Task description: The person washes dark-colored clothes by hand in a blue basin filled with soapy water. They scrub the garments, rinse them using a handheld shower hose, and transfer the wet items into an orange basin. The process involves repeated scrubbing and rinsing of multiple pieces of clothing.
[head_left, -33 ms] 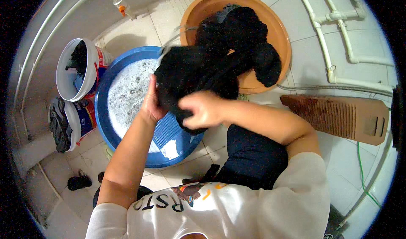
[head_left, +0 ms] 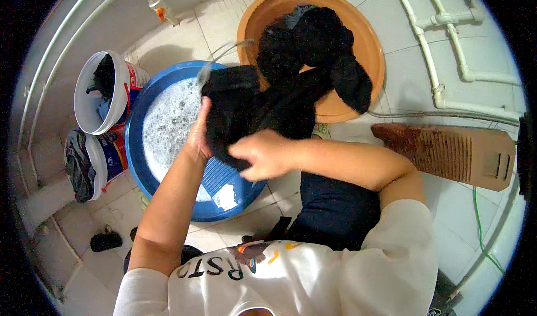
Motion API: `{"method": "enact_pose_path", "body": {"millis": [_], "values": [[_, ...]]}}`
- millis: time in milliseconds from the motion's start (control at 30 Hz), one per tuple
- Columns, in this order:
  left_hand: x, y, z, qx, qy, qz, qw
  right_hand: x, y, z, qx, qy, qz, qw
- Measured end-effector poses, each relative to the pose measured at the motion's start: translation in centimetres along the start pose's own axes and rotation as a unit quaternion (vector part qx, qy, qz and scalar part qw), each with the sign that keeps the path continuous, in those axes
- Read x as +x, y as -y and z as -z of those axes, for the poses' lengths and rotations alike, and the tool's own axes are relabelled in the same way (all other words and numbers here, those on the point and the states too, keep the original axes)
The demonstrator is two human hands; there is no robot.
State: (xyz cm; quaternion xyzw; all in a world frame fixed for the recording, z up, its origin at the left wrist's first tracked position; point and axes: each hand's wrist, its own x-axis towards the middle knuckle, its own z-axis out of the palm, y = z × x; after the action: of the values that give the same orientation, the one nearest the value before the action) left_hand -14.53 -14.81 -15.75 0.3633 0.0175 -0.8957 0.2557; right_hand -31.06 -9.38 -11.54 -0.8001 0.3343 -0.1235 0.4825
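A black garment (head_left: 232, 109) hangs over the right part of a blue basin (head_left: 132, 165) and reaches across to an orange basin (head_left: 249, 13). My left hand (head_left: 199, 137) grips its left edge, thumb along the near side and the other fingers mostly hidden behind the cloth. Closed on the lower part of the garment is my right hand (head_left: 265, 155), slightly smeared by motion. Foamy water (head_left: 170, 120) fills much of the blue basin, whose ridged washboard part (head_left: 224, 176) shows below the cloth. More black clothes (head_left: 321, 39) lie heaped in the orange basin.
Two white buckets (head_left: 81, 106) with dark cloth stand left of the blue basin. On the right lies a brown wooden washboard (head_left: 447, 156), near a grey hose (head_left: 447, 116) and white wall pipes (head_left: 428, 69). A pale thin strand (head_left: 215, 55) arches above the blue basin's far rim.
My right hand has shifted slightly left and down with the cloth. The garment's upper edge has dropped a little, and the pale strand shows more clearly. My left hand has hardly moved.
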Motion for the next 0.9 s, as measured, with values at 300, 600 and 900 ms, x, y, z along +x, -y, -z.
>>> {"method": "enact_pose_path", "body": {"millis": [300,600,900], "values": [[-5.4,-0.3,2.0,-0.025,-0.109,-0.045,0.993,-1.8,-4.8,1.9,-0.127,-0.201,0.11,0.965],[-20.5,-7.1,-0.6,0.088,-0.149,-0.226,0.959,-5.9,-13.0,-0.1,-0.336,-0.226,-0.196,0.893],[-28.8,-7.9,8.0,0.123,-0.191,-0.224,0.948,1.8,-12.3,2.6,-0.413,-0.079,-0.052,0.906]]}}
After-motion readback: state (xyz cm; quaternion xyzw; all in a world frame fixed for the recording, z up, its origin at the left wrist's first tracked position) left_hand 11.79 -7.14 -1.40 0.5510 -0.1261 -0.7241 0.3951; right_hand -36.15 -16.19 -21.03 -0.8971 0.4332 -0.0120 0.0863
